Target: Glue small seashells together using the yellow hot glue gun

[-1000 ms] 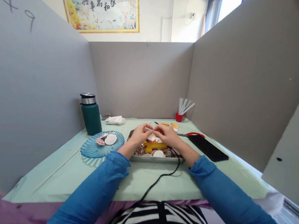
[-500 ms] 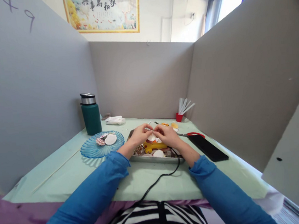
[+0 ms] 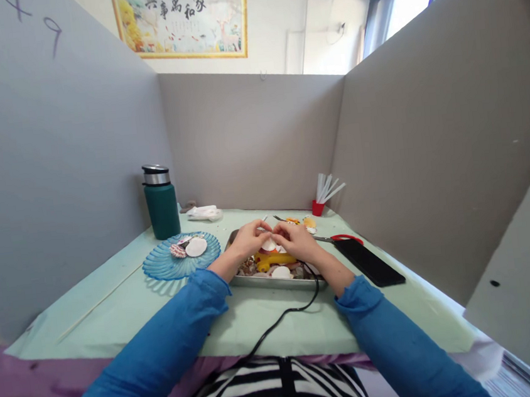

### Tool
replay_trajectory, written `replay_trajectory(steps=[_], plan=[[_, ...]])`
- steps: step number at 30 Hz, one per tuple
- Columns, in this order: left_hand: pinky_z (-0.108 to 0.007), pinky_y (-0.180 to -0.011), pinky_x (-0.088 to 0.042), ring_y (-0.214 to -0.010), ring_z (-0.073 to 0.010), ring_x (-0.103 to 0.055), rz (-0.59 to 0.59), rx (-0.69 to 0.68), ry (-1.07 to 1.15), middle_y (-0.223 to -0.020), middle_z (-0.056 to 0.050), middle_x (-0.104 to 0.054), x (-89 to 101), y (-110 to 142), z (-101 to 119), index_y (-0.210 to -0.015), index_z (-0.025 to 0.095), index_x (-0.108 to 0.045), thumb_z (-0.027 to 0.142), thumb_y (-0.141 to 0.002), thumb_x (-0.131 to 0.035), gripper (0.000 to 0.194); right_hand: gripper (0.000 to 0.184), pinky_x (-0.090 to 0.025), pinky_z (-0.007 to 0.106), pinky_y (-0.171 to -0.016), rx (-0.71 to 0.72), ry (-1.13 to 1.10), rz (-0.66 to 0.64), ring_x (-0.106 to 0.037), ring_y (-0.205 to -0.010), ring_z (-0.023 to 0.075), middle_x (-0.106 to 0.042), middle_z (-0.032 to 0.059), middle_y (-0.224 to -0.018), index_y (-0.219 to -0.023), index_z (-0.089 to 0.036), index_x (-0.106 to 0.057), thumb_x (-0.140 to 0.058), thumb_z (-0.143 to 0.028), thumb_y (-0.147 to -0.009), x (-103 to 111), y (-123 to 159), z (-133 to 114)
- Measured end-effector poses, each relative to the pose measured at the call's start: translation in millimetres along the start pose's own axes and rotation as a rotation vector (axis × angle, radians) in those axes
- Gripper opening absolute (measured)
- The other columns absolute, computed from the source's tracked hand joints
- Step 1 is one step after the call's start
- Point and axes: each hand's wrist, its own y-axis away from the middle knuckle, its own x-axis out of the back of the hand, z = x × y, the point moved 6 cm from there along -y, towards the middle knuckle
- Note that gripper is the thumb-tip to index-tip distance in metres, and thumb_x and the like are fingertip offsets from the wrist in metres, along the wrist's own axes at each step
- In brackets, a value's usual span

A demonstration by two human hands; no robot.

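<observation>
My left hand (image 3: 251, 238) and my right hand (image 3: 296, 236) meet over a metal tray (image 3: 274, 282), fingers bent into pinches. Just below their touching fingertips shows a white shell (image 3: 268, 244), which both seem to hold; its upper part is hidden by the fingers. Under it in the tray lies a yellow glue gun (image 3: 274, 259), its black cord (image 3: 289, 311) running over the near rim and down towards me. Shells and small stones fill the tray around the gun, with a round white shell (image 3: 281, 273) near the front.
To the left are a blue glass plate (image 3: 156, 268) holding shells, a green bottle (image 3: 163, 210) and a thin stick (image 3: 100, 302). At right lie red-handled scissors (image 3: 349, 238) and a black phone (image 3: 370, 262). Behind stands a red cup (image 3: 318, 208) of glue sticks (image 3: 326, 187). Grey partitions (image 3: 253, 136) enclose the table.
Both hands stay together over the tray, with only a very slight shift at the white shell. Everything else stands where it was.
</observation>
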Motion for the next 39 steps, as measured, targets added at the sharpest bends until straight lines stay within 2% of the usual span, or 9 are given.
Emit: replay_trajectory(steps=[7, 21, 28, 39], plan=[[-0.020, -0.047, -0.050, -0.054, -0.0120, -0.061, 0.004, 0.005, -0.025, -0.061, 0.001, -0.060, 0.0, -0.2, -1.2, -0.089, 0.015, -0.057, 0.027, -0.074, -0.063, 0.019, 0.014, -0.033, 0.023, -0.058, -0.011, -0.001, -0.015, -0.049, -0.060, 0.0119, -0.060, 0.0001, -0.067, -0.079, -0.017, -0.060, -0.054, -0.028, -0.084, 0.0, 0.4, -2.2], [-0.023, -0.048, -0.052, -0.056, -0.0136, -0.061, 0.010, 0.000, -0.050, -0.062, -0.001, -0.062, 0.7, 0.3, -0.6, -0.090, 0.015, -0.058, 0.025, -0.075, -0.060, 0.017, 0.013, -0.032, 0.023, -0.057, 0.004, 0.065, -0.018, -0.050, -0.060, 0.0121, -0.061, 0.0003, -0.068, -0.081, -0.018, -0.059, -0.053, -0.029, -0.086, -0.6, 1.0, -3.8], [-0.018, -0.049, -0.050, -0.057, -0.0112, -0.061, 0.081, -0.008, -0.018, -0.065, -0.001, -0.063, 5.0, 0.4, 2.2, -0.093, 0.014, -0.060, 0.024, -0.072, -0.067, 0.024, 0.016, -0.033, 0.023, -0.059, 0.022, 0.044, 0.038, -0.051, -0.062, 0.0123, -0.062, 0.0004, -0.069, -0.082, -0.019, -0.061, -0.052, -0.031, -0.087, 2.0, 0.7, -1.9], [-0.019, -0.042, -0.045, -0.046, -0.0132, -0.062, 0.031, 0.055, -0.034, -0.066, 0.000, -0.062, 1.5, 5.4, 9.6, -0.102, 0.015, -0.055, 0.031, -0.079, -0.059, 0.028, 0.019, -0.034, 0.024, -0.059, 0.045, 0.032, 0.085, -0.052, -0.064, 0.0139, -0.062, 0.0020, -0.070, -0.082, -0.019, -0.062, -0.051, -0.034, -0.087, 6.9, 1.6, -5.8]])
